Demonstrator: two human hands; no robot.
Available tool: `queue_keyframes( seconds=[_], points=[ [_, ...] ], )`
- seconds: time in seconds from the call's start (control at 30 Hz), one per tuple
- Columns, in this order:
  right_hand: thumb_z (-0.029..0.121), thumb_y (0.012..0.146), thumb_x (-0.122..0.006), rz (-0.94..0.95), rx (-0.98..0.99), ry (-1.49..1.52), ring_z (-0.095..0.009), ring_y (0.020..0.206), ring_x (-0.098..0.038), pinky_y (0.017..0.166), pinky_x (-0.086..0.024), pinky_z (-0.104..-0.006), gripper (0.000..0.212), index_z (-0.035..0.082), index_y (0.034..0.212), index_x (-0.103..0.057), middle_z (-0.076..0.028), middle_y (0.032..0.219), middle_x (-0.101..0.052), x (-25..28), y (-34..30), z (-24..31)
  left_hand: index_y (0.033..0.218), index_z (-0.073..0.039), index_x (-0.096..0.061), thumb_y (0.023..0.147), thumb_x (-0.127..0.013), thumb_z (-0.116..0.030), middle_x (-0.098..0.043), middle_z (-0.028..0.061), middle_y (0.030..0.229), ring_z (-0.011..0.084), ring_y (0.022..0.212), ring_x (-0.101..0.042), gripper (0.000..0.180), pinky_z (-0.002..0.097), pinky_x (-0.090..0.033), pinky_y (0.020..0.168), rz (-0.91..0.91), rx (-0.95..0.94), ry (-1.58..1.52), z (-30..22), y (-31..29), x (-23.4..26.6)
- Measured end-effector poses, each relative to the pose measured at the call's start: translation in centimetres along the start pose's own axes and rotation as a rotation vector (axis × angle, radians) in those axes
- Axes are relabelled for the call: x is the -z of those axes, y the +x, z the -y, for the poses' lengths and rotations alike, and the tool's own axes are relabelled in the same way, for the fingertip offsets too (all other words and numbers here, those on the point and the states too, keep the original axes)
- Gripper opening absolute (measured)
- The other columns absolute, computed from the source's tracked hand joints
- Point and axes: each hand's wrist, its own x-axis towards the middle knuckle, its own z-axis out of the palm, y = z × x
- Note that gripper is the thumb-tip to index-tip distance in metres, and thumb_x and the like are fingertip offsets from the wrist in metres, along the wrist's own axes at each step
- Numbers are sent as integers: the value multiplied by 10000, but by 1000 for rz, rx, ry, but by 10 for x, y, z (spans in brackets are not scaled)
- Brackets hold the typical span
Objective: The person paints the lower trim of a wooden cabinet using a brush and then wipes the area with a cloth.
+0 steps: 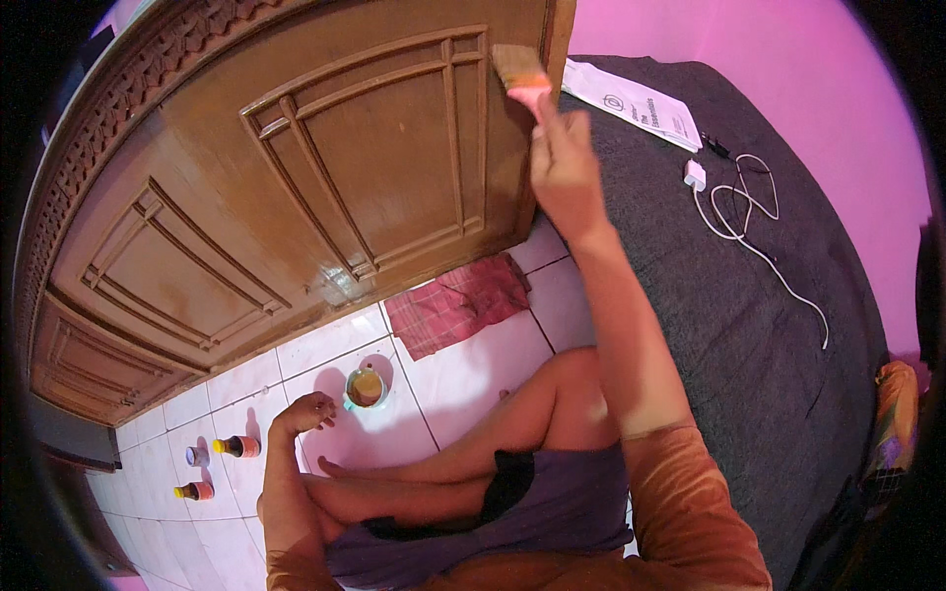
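Note:
My right hand is raised and closed around the pink handle of a paintbrush. The wide bristles touch or hover just off the right side of a carved brown wooden panel, beside its raised moulding. I cannot tell which. Low over the floor, my left hand holds nothing, its fingers loosely bent and apart. Close to it stands a pale green cup with brownish liquid inside. A red checked cloth lies folded on the tiles at the foot of the panel.
Two small dark bottles with yellow caps, one upper and one lower, are left on the tiled floor, near a small jar. At right, a dark-covered bed carries a white bag and a charger with its cable.

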Motion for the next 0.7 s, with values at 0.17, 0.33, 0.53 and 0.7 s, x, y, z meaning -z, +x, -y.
queue_keyframes(
  seconds=[0.17, 0.33, 0.53, 0.7],
  points=[
    [27, 841, -538, 392, -304, -262, -433, 853, -604, 733, -531, -486, 588, 132, 1394, -368, -218, 1079, -460, -46, -92, -37, 1193, -6, -522, 935, -514, -319, -639, 134, 1048, 217, 884, -664, 406, 340, -531, 725, -6, 2, -14, 5, -2, 2],
    [-4, 804, -537, 651, -336, -300, -427, 902, -613, 790, -519, -489, 545, 159, 1320, -474, -215, 1113, -477, -36, -125, -54, 1174, -5, -531, 925, -516, -314, -639, 127, 1027, 218, 877, -667, 397, 335, -529, 717, -16, -20, -24, 5, 0, 3],
    [51, 868, -461, 652, -240, -273, -427, 934, -610, 822, -506, -483, 356, 192, 1145, -635, -215, 1091, -524, -7, -51, -36, 1152, -6, -548, 922, -506, -321, -636, 122, 1034, 218, 874, -670, 392, 334, -529, 709, -1, -52, -20, 0, 3, 0],
    [84, 894, -487, 461, -53, -259, -418, 898, -611, 816, -502, -474, 315, 231, 1102, -672, -211, 1022, -552, 28, 46, 12, 1166, -15, -545, 928, -502, -321, -635, 117, 1036, 216, 887, -669, 390, 331, -529, 708, 9, -58, -48, 7, 0, 5]
  ],
)
